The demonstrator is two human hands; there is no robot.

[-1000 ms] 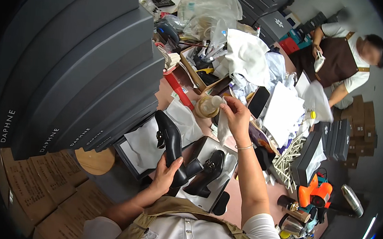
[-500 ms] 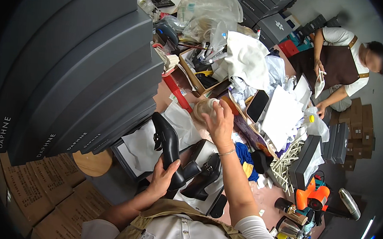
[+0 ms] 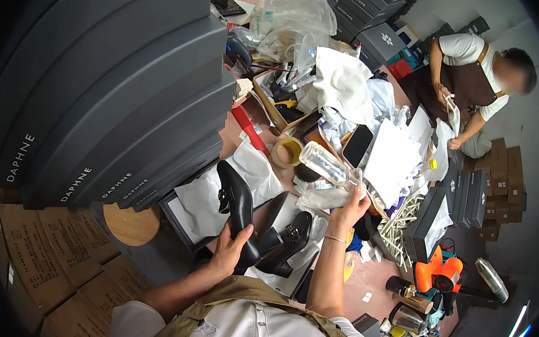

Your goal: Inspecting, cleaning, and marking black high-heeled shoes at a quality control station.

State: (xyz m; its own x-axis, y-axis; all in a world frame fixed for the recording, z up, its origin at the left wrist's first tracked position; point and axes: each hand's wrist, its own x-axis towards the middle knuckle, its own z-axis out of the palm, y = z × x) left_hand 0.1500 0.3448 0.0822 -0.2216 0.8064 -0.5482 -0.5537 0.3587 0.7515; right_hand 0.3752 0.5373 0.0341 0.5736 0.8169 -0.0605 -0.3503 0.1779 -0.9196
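Observation:
My left hand (image 3: 230,249) is closed around a black heeled shoe (image 3: 234,194) with a metal ornament, its toe pointing away from me. The matching black shoe (image 3: 296,237) rests on white paper in an open shoebox (image 3: 180,221). My right hand (image 3: 352,208) is closed around one end of a clear bottle (image 3: 326,162), which tilts toward the far left. A whitish cloth or wad (image 3: 324,199) lies against the bottle and the fingers; whether I also grip it, I cannot tell.
Dark shoeboxes (image 3: 117,93) tower at my left above brown cartons (image 3: 53,256). A tape roll (image 3: 286,152), phone (image 3: 357,145), papers and plastic bags crowd the table. An orange heat gun (image 3: 441,274) lies at the right. A co-worker (image 3: 463,76) handles a white item at the far right.
My right hand has moved right and nearer from beside the tape roll and now holds the clear bottle. My left hand and its shoe have hardly moved. The co-worker has leaned lower.

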